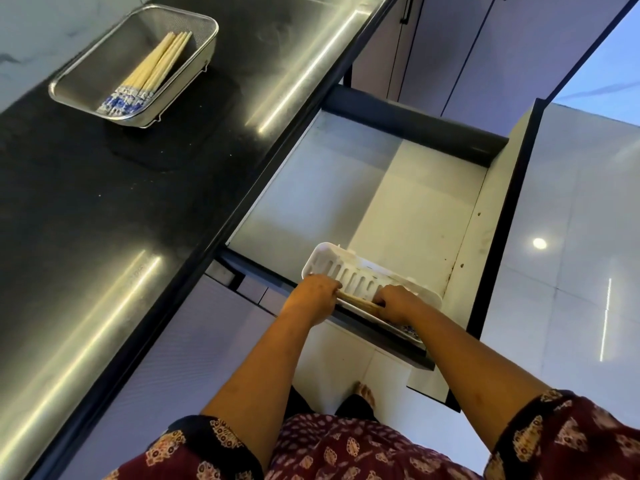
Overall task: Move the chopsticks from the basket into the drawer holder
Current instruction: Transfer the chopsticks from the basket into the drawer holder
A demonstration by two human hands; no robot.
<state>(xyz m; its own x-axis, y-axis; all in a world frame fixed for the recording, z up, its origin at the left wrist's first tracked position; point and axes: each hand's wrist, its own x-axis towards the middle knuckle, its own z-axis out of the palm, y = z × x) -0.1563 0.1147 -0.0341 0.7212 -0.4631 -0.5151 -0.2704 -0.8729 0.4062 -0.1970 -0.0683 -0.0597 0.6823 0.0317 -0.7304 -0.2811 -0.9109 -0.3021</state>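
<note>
Chopsticks held over the drawer holder

Left hand (313, 299) and right hand (398, 303) both gripped one chopstick bundle (358, 302) above the white holder (353, 271).

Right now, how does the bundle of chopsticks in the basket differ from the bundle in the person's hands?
The basket chopsticks lie loose and untouched in the mesh basket on the counter; the held chopsticks are gripped by the left hand and right hand at the white holder in the drawer. The basket bundle shows in full; the held one is mostly hidden. Both are pale wood.
</note>
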